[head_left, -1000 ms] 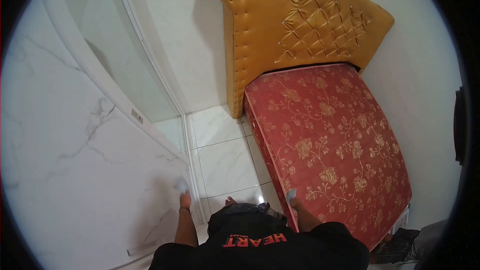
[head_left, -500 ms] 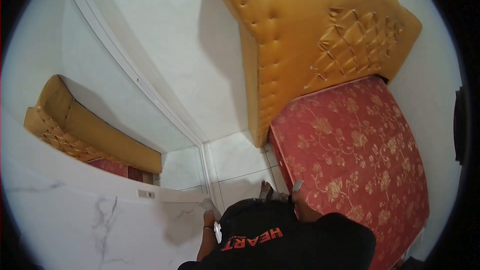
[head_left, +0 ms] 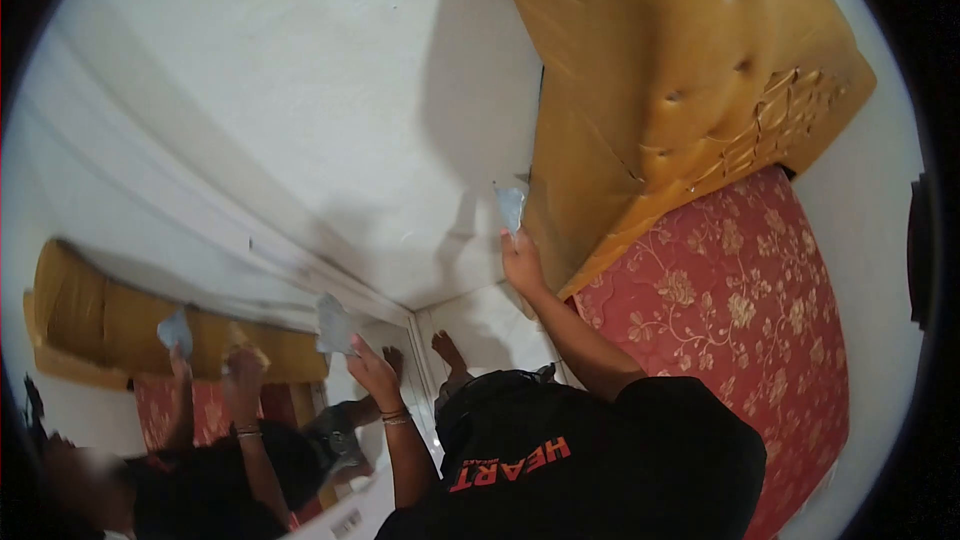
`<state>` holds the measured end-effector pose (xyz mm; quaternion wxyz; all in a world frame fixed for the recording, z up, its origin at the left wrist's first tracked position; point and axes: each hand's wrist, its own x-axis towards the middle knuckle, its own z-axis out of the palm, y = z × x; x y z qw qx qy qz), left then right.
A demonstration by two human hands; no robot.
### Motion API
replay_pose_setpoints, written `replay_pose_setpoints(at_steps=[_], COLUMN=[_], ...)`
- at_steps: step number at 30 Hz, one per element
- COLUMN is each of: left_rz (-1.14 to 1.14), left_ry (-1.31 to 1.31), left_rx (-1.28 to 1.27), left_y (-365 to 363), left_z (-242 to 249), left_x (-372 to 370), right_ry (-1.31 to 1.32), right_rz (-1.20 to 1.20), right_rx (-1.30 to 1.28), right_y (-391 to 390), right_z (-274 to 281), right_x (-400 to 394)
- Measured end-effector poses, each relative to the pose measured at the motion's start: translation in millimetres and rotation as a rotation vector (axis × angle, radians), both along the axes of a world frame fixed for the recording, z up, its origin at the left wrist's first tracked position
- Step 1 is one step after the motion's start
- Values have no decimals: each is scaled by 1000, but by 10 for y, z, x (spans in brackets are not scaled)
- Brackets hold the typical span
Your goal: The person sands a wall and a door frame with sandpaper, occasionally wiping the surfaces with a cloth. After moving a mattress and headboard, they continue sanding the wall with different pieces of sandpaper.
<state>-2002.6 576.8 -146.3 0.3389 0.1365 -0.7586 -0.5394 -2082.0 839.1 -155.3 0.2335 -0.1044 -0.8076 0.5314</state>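
Note:
My left hand (head_left: 374, 372), with bands at the wrist, is raised in front of the mirror (head_left: 280, 290). Its fingers are closed on a grey, flat, irregular piece (head_left: 335, 322) that points up and away from me. Held out farther forward, my right hand (head_left: 522, 262) grips a pale grey wedge-shaped piece (head_left: 512, 205) by its lower end. That piece overlaps the side edge of the tan padded headboard (head_left: 600, 120) in this view. Both hands and held pieces show again in the mirror. I cannot tell exactly what the two pieces are.
A red floral mattress (head_left: 720, 310) lies at the right against the headboard. Ahead is a white wall (head_left: 400, 60); below it are pale floor tiles (head_left: 480, 315). A white panel with a small handle (head_left: 345, 523) stands low at the left.
Both hands have risen from beside my body, the right one going farthest forward. The view has shifted, and my reflection now shows in the mirror.

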Motion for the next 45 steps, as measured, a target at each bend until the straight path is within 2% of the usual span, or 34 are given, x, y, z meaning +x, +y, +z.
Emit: replay_pose_setpoints(at_steps=[4, 6, 8, 9, 10, 11, 12, 13, 14, 16, 17, 18, 20, 21, 22, 24, 25, 27, 28, 30, 32, 34, 35, 36, 37, 38, 40, 42, 44, 45], left_rz=[172, 125, 435, 625, 808, 771, 433, 60, 41, 214, 314, 298, 128, 46, 43, 222, 220, 343, 326, 180, 197, 203, 180, 156, 149, 161, 193, 182, 208, 210], left_ry=[-113, 216, 442, 444, 443, 454, 953, 1319, 1300, 947, 677, 695, 544, 240, 241, 657, 661, 794, 798, 812, 824, 832, 828, 821, 818, 821, 825, 874, 926, 970], left_rx=[-40, -708, -1172, -1096, -1019, -1034, -428, 254, 268, -29, -96, -94, -254, -157, -173, -448, -436, -630, -639, -441, -462, -504, -375, -242, -235, -198, -141, -308, -354, -412], left_y=[64, -219, -370, -337, -290, -271, -219, -162, -151, -24, 136, 98, -157, -149, -207, -293, -216, -61, -108, -246, -302, -376, -310, -269, -272, -271, -299, -365, -343, -329], left_z=[1195, 1274, 1476, 1648, 1839, 2031, 2202, 2256, 2187, 2114, 2099, 2042, 1958, 2140, 2180, 2207, 2244, 2370, 2307, 2117, 2048, 2040, 2039, 2035, 2032, 2022, 1999, 1989, 2055, 2093], left_x=[-1030, -1409, -1695, -1733, -1737, -1784, -1832, -1908, -2014, -2204, -2251, -2358, -2585, -2508, -2607, -2862, -2871, -2914, -2936, -3006, -3050, -3007, -2992, -2999, -3013, -3019, -3035, -3046, -3060, -3067], right_ry=[37, 39, 221, 214, 353, 479, 450, 515, 582, 448, 436, 448, 489, 487, 526, 568, 578, 520, 513, 490, 490, 752, 753, 798, 833, 836, 697, 713, 668, 652], right_rz=[-116, -182, -363, -393, -437, -479, -503, -483, -460, -401, -370, -389, -457, -470, -503, -535, -572, -585, -600, -437, -429, -460, -468, -400, -327, -323, -514, -601, -671, -670], right_rx=[-68, -44, 140, 135, 248, 365, 361, 402, 446, 375, 347, 341, 372, 350, 300, 266, 219, 156, 146, 346, 336, 225, 227, 356, 484, 541, 562, 221, 123, -175], right_y=[-153, -81, -73, -73, -61, -58, -75, -106, -124, -163, -91, -1, 64, 98, 156, 129, 43, -248, -393, -582, -381, -182, -208, -240, -285, -388, -379, -298, -215, -250], right_z=[262, 381, 575, 744, 969, 1057, 1025, 989, 976, 1061, 997, 1020, 1133, 1247, 1397, 1440, 1393, 1254, 1042, 676, 935, 1426, 1641, 1848, 1980, 2036, 1702, 1428, 1324, 1300], right_x=[-536, -747, -915, -953, -962, -983, -1059, -1172, -1255, -1361, -1479, -1585, -1772, -1828, -1871, -1902, -1931, -1968, -1917, -1897, -1916, -1967, -1935, -1913, -1902, -1897, -1997, -2057, -2116, -2167])
